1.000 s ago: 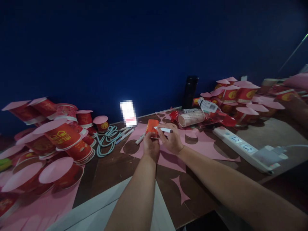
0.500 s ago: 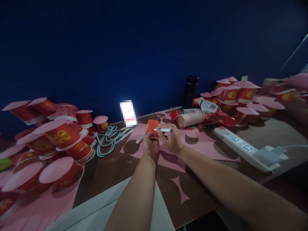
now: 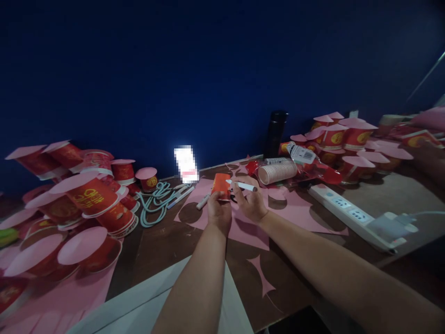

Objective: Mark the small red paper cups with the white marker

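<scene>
My left hand (image 3: 219,211) is closed around the lower edge of a small orange-red rectangle (image 3: 221,182), which looks like card or a packet. In my right hand (image 3: 253,202) is a white marker pen (image 3: 246,186) with a dark back end, its tip pointing left at the right edge of the orange-red piece. Whether tip and surface touch I cannot tell. Black loops, perhaps scissor handles (image 3: 233,196), show partly between the hands. Under both hands lies pink paper (image 3: 250,234) with round cut-outs. A second white pen (image 3: 203,201) rests just left of my left hand.
Red paper cups (image 3: 91,195) with pink discs are piled at left, and more cups (image 3: 357,134) at right. A lit phone (image 3: 186,163), coiled cable (image 3: 155,206), black flask (image 3: 276,132), bagged cup stack (image 3: 278,172) and power strip (image 3: 347,211) surround the hands. A hand shows at far right.
The marker has turned slightly, and its tip has shifted right from the orange-red piece's middle toward its edge. My right hand has opened a gap showing the black loops.
</scene>
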Tool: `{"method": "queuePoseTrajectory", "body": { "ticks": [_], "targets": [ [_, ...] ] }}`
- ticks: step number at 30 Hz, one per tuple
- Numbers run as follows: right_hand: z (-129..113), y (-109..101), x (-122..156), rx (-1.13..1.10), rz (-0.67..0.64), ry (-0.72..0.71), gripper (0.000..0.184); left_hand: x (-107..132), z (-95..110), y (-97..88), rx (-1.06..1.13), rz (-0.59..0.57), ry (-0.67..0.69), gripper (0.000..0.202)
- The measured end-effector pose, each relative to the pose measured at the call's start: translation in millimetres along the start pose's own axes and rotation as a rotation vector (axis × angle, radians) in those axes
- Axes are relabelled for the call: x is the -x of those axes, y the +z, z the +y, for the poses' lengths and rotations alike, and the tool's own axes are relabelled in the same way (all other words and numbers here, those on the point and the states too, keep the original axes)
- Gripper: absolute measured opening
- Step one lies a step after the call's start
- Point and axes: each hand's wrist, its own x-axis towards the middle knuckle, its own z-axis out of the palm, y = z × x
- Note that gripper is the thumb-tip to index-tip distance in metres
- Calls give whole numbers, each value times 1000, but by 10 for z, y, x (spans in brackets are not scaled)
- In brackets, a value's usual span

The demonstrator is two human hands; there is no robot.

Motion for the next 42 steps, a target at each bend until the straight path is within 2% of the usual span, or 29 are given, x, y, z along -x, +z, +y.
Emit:
{"method": "queuePoseTrajectory", "body": {
  "ticks": [4,11,17,22,35,42],
  "targets": [
    [29,18,24,4,-40,-9,16,16,7,21,92,44,-34,13],
    [57,44,39,-12,-75,-75,13,30,-14,-3,14,82,-33,9],
    [53,48,53,2,-92,-112,12,38,-27,18,-45,69,-44,13],
    [54,42,52,38,-101,-87,15,61,-10,65,-60,115,-28,20],
    [54,41,43,47,-94,-51,13,-6,-52,-12,-5,52,-11,13],
    [52,50,47,32,-102,-79,14,26,-37,21,-19,91,-24,12]
  ]
}}
